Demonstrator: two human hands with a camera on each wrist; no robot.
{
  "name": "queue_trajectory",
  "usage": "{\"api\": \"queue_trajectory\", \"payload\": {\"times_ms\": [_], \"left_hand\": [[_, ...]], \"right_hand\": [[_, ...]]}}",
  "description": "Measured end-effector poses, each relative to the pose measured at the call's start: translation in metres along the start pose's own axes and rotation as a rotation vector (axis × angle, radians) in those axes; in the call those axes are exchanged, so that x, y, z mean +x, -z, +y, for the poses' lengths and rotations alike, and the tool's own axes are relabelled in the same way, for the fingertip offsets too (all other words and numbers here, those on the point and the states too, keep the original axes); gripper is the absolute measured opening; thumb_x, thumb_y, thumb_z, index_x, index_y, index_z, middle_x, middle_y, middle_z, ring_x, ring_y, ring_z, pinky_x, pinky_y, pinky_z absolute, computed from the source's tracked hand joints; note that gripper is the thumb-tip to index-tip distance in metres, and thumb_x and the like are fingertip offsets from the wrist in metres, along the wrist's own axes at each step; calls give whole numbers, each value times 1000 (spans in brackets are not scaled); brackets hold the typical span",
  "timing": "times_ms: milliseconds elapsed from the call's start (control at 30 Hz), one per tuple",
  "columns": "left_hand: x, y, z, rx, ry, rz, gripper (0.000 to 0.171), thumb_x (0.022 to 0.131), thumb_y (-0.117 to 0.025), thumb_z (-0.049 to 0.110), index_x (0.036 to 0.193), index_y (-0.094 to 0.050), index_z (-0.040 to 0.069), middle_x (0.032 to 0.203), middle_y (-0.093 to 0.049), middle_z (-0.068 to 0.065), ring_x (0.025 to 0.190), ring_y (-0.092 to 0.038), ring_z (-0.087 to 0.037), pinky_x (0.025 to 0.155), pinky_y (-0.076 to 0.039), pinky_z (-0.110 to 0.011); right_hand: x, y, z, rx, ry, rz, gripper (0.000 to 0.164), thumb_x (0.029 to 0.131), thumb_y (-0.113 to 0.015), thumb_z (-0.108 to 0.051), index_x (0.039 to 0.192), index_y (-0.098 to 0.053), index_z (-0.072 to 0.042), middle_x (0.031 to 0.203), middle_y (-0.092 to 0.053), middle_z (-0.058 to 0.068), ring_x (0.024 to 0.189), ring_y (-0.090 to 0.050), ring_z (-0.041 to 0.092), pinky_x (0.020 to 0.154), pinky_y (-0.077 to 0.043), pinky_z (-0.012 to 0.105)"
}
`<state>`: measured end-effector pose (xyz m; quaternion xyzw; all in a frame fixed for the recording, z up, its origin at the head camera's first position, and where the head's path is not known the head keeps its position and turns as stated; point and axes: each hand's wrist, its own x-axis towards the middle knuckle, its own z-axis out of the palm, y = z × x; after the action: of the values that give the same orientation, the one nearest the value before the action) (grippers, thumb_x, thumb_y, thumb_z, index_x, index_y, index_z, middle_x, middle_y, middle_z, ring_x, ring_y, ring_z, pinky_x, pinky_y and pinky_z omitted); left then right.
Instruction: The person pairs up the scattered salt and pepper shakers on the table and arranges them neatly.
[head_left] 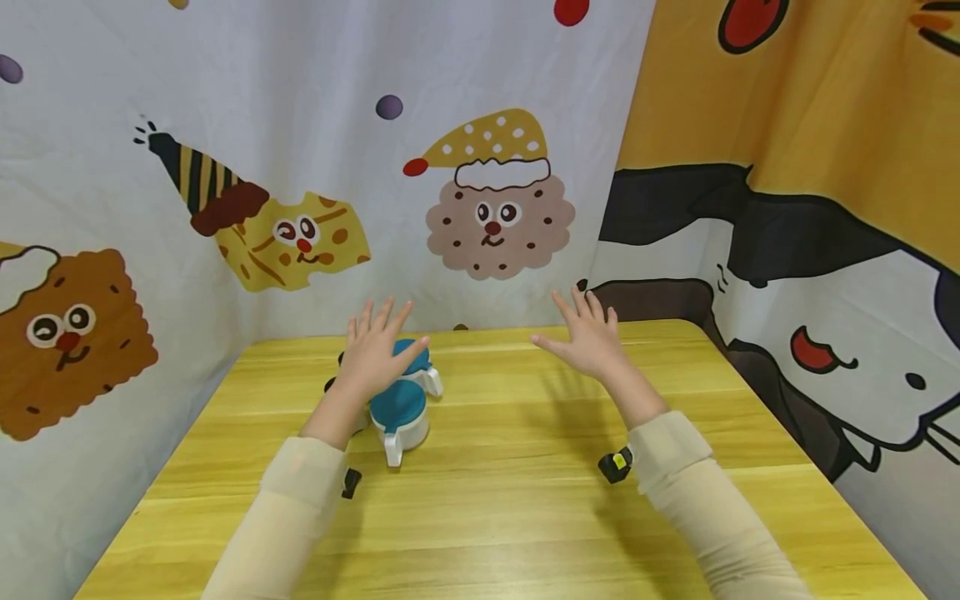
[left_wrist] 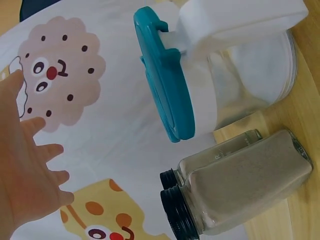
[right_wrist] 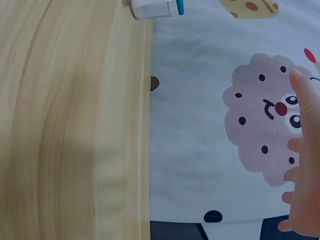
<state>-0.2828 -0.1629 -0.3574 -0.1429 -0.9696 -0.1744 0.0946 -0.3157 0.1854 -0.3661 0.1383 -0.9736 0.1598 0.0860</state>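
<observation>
My left hand (head_left: pixel 372 354) is raised over the left part of the table with its fingers spread, holding nothing. Below and beside it stand two white containers with blue lids and white handles, the nearer container (head_left: pixel 400 417) and the farther container (head_left: pixel 414 360). In the left wrist view, two glass bottles with black caps stand beside a teal-lidded container (left_wrist: pixel 167 75); the larger bottle (left_wrist: pixel 245 185) is filled with greyish powder. My right hand (head_left: pixel 588 337) hovers over the right part of the table, fingers spread, with nothing in it.
The wooden table (head_left: pixel 495 517) has a light yellow grain. Behind it hangs a white curtain (head_left: pixel 315 83) with cartoon food prints, and a cartoon cat print fills the curtain on the right. Black wrist camera parts (head_left: pixel 615 465) show beside the right sleeve.
</observation>
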Motion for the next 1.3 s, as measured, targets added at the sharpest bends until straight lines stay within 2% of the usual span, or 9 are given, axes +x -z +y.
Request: {"api": "queue_trajectory", "payload": {"times_ms": [267,533,933,1300], "left_hand": [[-10,1,1,-65,-21,54,75,94,-47,58,154,-23,21,158,-11,-13,143,5,-37,109,3,-60],[-18,1,-1,-113,-37,96,77,93,-45,62,154,-22,20,158,-11,-14,143,3,-38,109,3,-60],[-30,4,-6,-183,-32,159,75,94,-49,57,153,-25,18,157,-15,-14,142,-4,-40,109,-2,-61],[-41,6,-16,-239,-42,245,74,93,-55,52,152,-29,15,155,-22,-16,142,-8,-38,106,-8,-65]], "right_hand": [[-6,-4,-8,43,21,39,95,83,-45,-76,155,-12,-25,159,-1,13,143,4,36,106,2,65],[-13,-7,-15,113,38,83,95,82,-49,-74,155,-14,-24,159,-3,13,143,0,37,106,2,65],[-23,-22,-28,189,66,134,93,83,-52,-71,155,-16,-23,158,-7,14,141,-8,40,106,-4,65],[-29,-34,-43,275,68,171,89,86,-63,-56,154,-19,-22,158,-9,14,141,-9,40,107,-1,63]]}}
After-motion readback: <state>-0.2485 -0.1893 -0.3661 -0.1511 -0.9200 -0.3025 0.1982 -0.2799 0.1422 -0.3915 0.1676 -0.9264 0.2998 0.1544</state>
